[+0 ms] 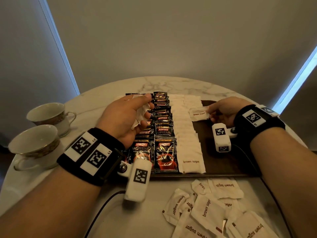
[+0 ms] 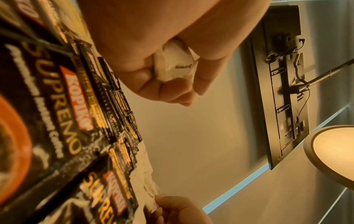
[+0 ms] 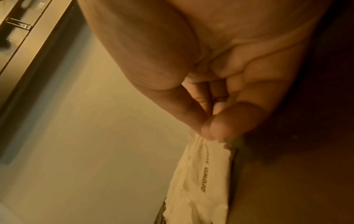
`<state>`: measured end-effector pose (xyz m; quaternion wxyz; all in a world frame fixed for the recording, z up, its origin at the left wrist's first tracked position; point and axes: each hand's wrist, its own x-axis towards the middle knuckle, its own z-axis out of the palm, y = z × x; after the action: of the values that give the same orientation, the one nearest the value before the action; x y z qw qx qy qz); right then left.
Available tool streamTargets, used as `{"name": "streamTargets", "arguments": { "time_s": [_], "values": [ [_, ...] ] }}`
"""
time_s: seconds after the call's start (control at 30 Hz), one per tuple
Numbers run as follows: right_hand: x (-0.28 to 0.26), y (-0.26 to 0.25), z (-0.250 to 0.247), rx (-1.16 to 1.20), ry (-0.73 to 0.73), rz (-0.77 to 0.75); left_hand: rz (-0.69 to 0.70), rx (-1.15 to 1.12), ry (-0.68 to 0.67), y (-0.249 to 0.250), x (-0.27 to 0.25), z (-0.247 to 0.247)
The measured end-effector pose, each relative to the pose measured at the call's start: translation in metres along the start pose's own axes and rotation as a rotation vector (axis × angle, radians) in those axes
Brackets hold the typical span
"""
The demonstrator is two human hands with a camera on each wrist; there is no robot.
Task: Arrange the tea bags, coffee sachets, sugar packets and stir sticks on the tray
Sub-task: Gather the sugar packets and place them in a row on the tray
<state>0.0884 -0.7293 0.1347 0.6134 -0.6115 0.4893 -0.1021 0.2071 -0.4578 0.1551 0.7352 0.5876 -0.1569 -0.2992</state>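
A person's right hand [image 1: 223, 110] pinches one white paper "brown sugar" packet [image 1: 199, 114] by its right edge between thumb and fingertips [image 3: 226, 121], holding it at the far end of a dark wooden rectangular tray [image 1: 221, 162], just right of a column of overlapped white sugar packets [image 1: 187, 134]. The left hand [image 1: 125, 117] hovers palm-inward above two columns of black-and-red Kopiko Supremo coffee sachets [image 1: 163, 133] on the tray's left half, its fingers curled round a crumpled bunch of white sugar packets [image 1: 141, 114]; the left wrist view shows that bunch [image 2: 175, 65] wedged between thumb and fingers, with the sachets [image 2: 57, 106] below it. Both forearms reach in from the near edge, each wrist wearing a black band with black-and-white square markers. A loose pile of white brown-sugar packets [image 1: 212, 210] lies on the round white marble table [image 1: 171, 83], near side, just in front of the tray. Two gold-trimmed white teacups [image 1: 39, 134] stand on the table's left side, well apart from the tray.
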Motion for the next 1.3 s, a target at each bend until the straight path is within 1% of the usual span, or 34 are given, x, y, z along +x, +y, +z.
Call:
{"name": "streamTargets", "arguments": {
  "time_s": [0.23,0.37,0.43,0.5,0.57,0.63,0.7,0.77,0.83,0.93,1.03,1.17,1.3],
  "values": [
    [-0.004,0.002,0.007,-0.012,0.031,-0.039,-0.008,0.002,-0.009,-0.002,0.001,-0.001],
    [-0.006,-0.006,0.006,-0.007,0.101,-0.181,-0.009,0.006,0.001,-0.002,0.003,-0.001],
    [-0.009,-0.010,0.010,0.022,0.067,-0.222,-0.013,0.005,0.003,-0.001,0.003,-0.002],
    [-0.014,-0.011,0.017,-0.007,-0.006,-0.191,-0.015,0.011,0.004,-0.002,0.004,-0.002],
    [-0.017,-0.009,0.020,-0.046,-0.036,-0.165,-0.016,0.017,0.002,-0.002,0.004,-0.001],
    [-0.016,-0.010,0.018,-0.010,0.015,-0.197,-0.018,0.016,0.000,-0.002,0.003,-0.001],
    [-0.014,-0.014,0.013,0.085,0.098,-0.257,-0.019,0.010,0.001,-0.002,0.003,-0.001],
    [-0.011,-0.016,0.011,0.182,0.124,-0.296,-0.018,0.009,0.000,-0.002,0.003,-0.002],
    [-0.008,-0.013,0.014,0.239,0.086,-0.293,-0.018,0.013,-0.003,-0.003,0.004,-0.001],
    [-0.005,-0.007,0.023,0.297,-0.021,-0.243,-0.017,0.032,-0.001,-0.003,0.004,0.000],
    [-0.006,-0.006,0.029,0.307,-0.092,-0.221,-0.016,0.027,0.009,-0.002,0.003,0.000],
    [-0.003,-0.006,0.029,0.299,-0.108,-0.219,-0.023,0.020,0.017,-0.001,0.002,0.000],
    [0.000,-0.006,0.026,0.302,-0.068,-0.253,-0.028,0.008,0.025,0.000,0.001,0.001]
  ]
}}
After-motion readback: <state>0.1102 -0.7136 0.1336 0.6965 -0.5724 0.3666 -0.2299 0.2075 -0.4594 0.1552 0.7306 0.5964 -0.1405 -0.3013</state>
